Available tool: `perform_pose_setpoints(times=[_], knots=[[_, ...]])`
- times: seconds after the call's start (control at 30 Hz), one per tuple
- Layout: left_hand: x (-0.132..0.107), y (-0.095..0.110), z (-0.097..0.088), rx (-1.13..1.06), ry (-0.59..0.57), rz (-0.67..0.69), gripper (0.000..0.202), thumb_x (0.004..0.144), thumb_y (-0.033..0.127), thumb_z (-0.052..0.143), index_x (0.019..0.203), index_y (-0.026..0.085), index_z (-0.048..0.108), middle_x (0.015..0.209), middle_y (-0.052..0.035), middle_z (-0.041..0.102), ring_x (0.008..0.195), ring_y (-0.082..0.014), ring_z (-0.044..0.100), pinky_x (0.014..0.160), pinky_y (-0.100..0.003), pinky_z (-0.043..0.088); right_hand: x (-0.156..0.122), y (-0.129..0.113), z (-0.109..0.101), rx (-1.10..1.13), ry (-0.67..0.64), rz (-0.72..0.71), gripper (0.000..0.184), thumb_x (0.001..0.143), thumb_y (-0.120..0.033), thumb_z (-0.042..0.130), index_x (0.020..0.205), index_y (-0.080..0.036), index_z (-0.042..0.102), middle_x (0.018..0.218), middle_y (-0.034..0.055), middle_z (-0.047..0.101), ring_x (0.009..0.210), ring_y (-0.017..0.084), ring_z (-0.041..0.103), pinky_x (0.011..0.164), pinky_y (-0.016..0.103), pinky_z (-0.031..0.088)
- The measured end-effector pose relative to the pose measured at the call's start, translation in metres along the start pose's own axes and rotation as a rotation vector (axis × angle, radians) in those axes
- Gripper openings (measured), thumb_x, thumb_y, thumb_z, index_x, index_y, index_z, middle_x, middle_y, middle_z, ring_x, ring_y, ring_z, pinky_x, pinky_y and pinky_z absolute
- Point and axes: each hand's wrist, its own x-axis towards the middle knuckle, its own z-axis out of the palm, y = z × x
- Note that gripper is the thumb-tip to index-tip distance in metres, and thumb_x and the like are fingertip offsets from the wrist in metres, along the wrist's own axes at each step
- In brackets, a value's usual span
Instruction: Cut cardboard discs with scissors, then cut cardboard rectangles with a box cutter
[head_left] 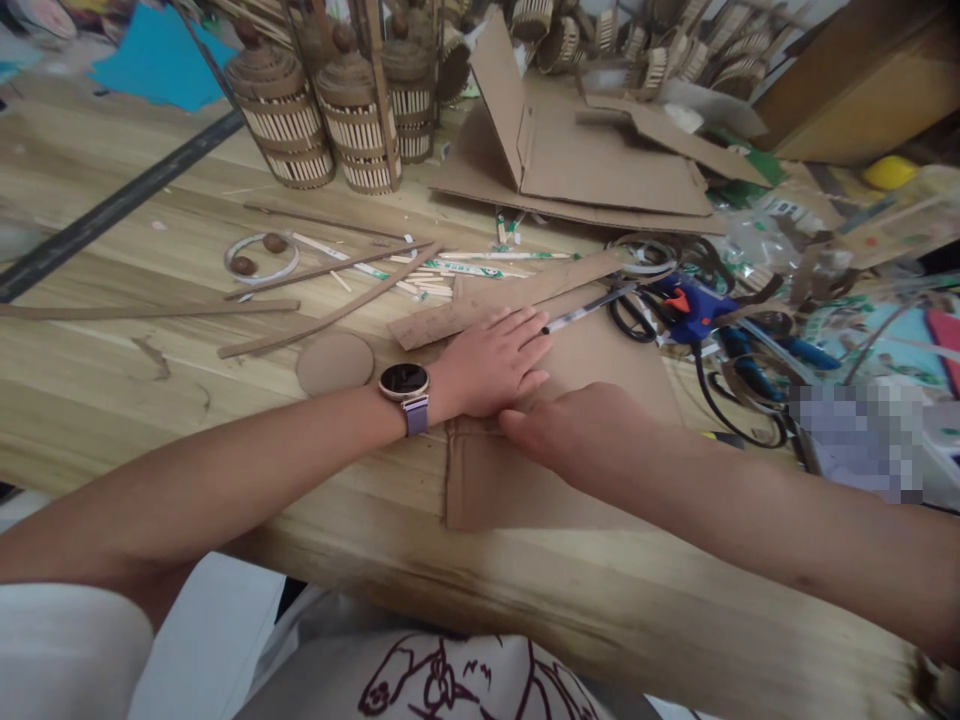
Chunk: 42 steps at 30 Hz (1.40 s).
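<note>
My left hand (495, 362), with a watch on its wrist, lies flat with fingers stretched out on a brown cardboard sheet (615, 350). Close beside it, my right hand (574, 425) is closed over the cardboard, thumb side towards the left palm. What its fingers hold, if anything, is hidden. A slim pen-like stick (589, 307) with a dark tip lies just beyond the left fingertips. Above the left hand a long cardboard strip (480, 308) rests across the sheet. A round cardboard disc (335, 365) sits left of the watch.
Lidded stick-and-cardboard lanterns (356, 130) stand at the back left. Behind the hands are a folded cardboard box (600, 150) and scattered wooden sticks (427, 283). A blue glue gun (694, 308) with a black cable lies to the right. A tape ring (262, 262) holds brown beads.
</note>
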Motion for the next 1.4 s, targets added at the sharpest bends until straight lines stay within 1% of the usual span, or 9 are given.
perform_pose_setpoints(times=[0.27,0.47,0.63,0.73,0.83,0.97,1.13,1.27,1.4], knots=[[-0.001,0.000,-0.003,0.006,-0.017,0.001,0.049,0.106,0.036,0.042,0.146,0.009,0.048,0.162,-0.0190,0.039,0.151,-0.0291,0.033,0.124,-0.045,0.024,-0.012,0.013,0.013,0.001,0.014,-0.024,0.038,0.084,0.003,0.054,0.113,-0.019,0.065,0.073,0.0045,0.076,0.065,0.025,0.075,0.042,0.030,0.018],[-0.002,0.002,-0.005,-0.006,-0.038,-0.013,0.049,0.106,0.036,0.042,0.146,0.008,0.049,0.162,-0.0190,0.038,0.152,-0.0300,0.031,0.125,-0.046,0.023,-0.020,0.025,0.027,0.000,0.012,0.000,0.033,0.085,0.002,0.055,0.103,-0.022,0.068,0.070,0.0049,0.075,0.063,0.024,0.074,0.043,0.030,0.015],[-0.003,0.003,-0.007,-0.019,-0.046,-0.023,0.050,0.106,0.036,0.042,0.146,0.007,0.048,0.163,-0.0191,0.037,0.152,-0.0296,0.031,0.125,-0.045,0.023,-0.032,0.038,0.037,0.008,-0.004,0.021,0.037,0.086,0.001,0.057,0.111,-0.022,0.068,0.072,0.0044,0.075,0.063,0.022,0.072,0.045,0.029,0.012],[-0.003,0.003,-0.007,-0.021,-0.035,-0.027,0.049,0.106,0.036,0.041,0.146,0.007,0.049,0.162,-0.0191,0.037,0.152,-0.0293,0.031,0.125,-0.046,0.022,-0.036,0.051,0.046,0.023,-0.003,-0.014,0.027,0.094,-0.008,0.055,0.114,-0.022,0.067,0.078,0.0055,0.076,0.065,0.023,0.072,0.047,0.030,0.012],[-0.003,0.004,-0.006,-0.026,-0.018,-0.029,0.048,0.106,0.035,0.041,0.144,0.007,0.050,0.162,-0.0196,0.038,0.152,-0.0300,0.032,0.125,-0.046,0.023,-0.039,0.061,0.052,0.102,-0.005,-0.012,0.015,0.101,-0.025,0.054,0.103,-0.020,0.067,0.079,0.0054,0.076,0.063,0.022,0.070,0.049,0.030,0.015],[-0.002,0.003,-0.004,-0.034,0.007,-0.029,0.046,0.106,0.034,0.041,0.142,0.007,0.051,0.161,-0.0197,0.040,0.151,-0.0297,0.034,0.124,-0.047,0.025,-0.033,0.044,0.045,0.093,0.093,0.030,0.021,0.104,-0.031,0.051,0.094,-0.019,0.065,0.076,0.0043,0.076,0.062,0.021,0.069,0.049,0.031,0.015],[0.000,-0.002,-0.002,-0.045,0.020,-0.007,0.043,0.106,0.029,0.041,0.142,0.008,0.053,0.159,-0.0176,0.044,0.150,-0.0270,0.036,0.125,-0.043,0.024,-0.003,0.002,0.031,0.016,0.218,-0.018,0.017,0.100,-0.019,0.048,0.098,-0.016,0.065,0.067,0.0063,0.074,0.059,0.021,0.069,0.044,0.030,0.016],[0.003,-0.005,0.001,-0.058,0.030,0.005,0.042,0.106,0.026,0.041,0.142,0.010,0.053,0.158,-0.0162,0.046,0.149,-0.0270,0.037,0.125,-0.043,0.025,0.013,-0.011,0.019,-0.059,0.215,-0.048,0.022,0.096,-0.010,0.045,0.091,-0.014,0.065,0.064,0.0108,0.071,0.055,0.024,0.068,0.043,0.029,0.019],[0.004,-0.007,0.003,-0.079,0.050,0.012,0.039,0.104,0.022,0.043,0.139,0.009,0.056,0.156,-0.0164,0.049,0.148,-0.0263,0.040,0.125,-0.041,0.027,0.015,-0.013,0.011,-0.063,0.191,-0.057,0.022,0.091,-0.004,0.046,0.090,-0.013,0.066,0.062,0.0106,0.070,0.051,0.023,0.067,0.043,0.029,0.023]])
